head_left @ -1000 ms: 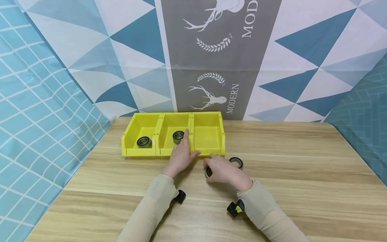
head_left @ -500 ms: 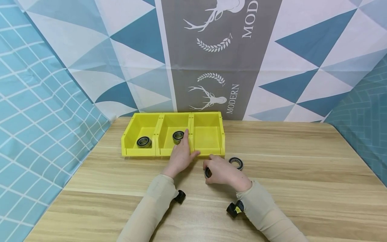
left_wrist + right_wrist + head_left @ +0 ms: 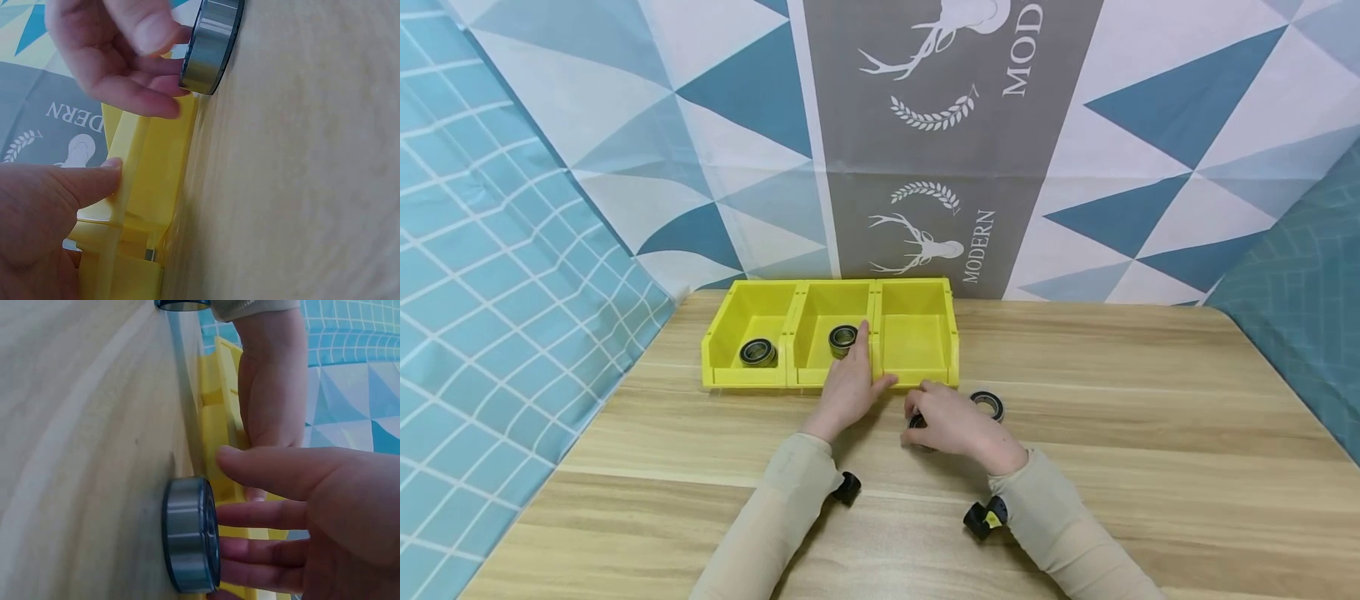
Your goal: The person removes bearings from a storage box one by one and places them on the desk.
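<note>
Over the divider between the middle yellow bin (image 3: 827, 300) and the right yellow bin (image 3: 913, 333) lies my left hand (image 3: 846, 387). Its index finger points straight along the divider, and the thumb rests on the right bin's front edge. Just in front of that bin, my right hand (image 3: 951, 421) hovers around a ball bearing (image 3: 187, 534) that lies flat on the table. The thumb stands apart from the bearing, while the fingertips (image 3: 234, 550) are right at its far side. Another bearing (image 3: 997, 408) lies on the table beyond the right wrist.
The left yellow bin (image 3: 752, 308) holds a bearing (image 3: 758, 363). A bearing (image 3: 835, 340) sits in the middle bin, partly behind the left index finger. Patterned cloth (image 3: 910, 150) hangs behind the wooden table (image 3: 1150, 433).
The right thumb has moved up from the near side of the bearing to above it, and the fingers have loosened. The left hand has kept its place on the bins.
</note>
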`<state>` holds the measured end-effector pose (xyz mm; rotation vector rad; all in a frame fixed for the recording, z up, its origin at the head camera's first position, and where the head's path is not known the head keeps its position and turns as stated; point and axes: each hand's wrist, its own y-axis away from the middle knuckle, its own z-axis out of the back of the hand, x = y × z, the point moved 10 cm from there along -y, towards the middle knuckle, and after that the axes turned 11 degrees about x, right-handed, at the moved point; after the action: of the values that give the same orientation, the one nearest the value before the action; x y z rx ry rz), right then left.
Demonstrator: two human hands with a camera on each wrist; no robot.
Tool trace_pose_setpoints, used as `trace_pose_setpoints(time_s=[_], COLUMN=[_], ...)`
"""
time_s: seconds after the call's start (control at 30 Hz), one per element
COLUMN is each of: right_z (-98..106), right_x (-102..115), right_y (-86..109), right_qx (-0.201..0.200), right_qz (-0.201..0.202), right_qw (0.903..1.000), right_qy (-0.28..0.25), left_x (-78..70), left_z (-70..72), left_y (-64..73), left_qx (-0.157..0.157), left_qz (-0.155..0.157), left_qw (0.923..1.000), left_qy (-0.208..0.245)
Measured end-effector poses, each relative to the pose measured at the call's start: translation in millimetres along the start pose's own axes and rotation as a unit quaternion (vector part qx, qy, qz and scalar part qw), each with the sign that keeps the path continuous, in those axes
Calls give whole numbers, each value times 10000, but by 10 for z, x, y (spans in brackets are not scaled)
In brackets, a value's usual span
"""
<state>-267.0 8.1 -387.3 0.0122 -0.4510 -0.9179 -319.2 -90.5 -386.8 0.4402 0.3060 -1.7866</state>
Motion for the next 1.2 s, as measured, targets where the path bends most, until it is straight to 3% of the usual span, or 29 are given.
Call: trace_pose_setpoints(time_s=[0.1,0.23,0.4,0.53,0.73,1.0,1.2], right_z=[94,316,583,653,605,476,429], right_x=[-45,-125,-349,-537,-726,-897,-941], right_y=[5,49,157,212,185,99,63], right_qx=[-282,-1039,-2226,-2670,-2615,-2179,-2036], right_qz=[-87,-186,-554,-871,-1030,-986,-1040], right_qw=[9994,9940,9713,9561,9521,9487,9477], right_qy=[-159,-279,-627,-834,-1206,-2069,-2228], left_x=[-2,2,11,16,19,7,9], left_z=[0,3,10,9,3,7,15], left_y=[-3,-6,-4,-3,-7,-17,-18], left_qx=[-23,-53,-90,-72,-5,12,129], left_qz=[8,43,62,55,67,117,240], left_qw=[10000,9999,9999,10000,10000,9999,9996], left_qy=[-58,-84,-63,-31,20,48,101])
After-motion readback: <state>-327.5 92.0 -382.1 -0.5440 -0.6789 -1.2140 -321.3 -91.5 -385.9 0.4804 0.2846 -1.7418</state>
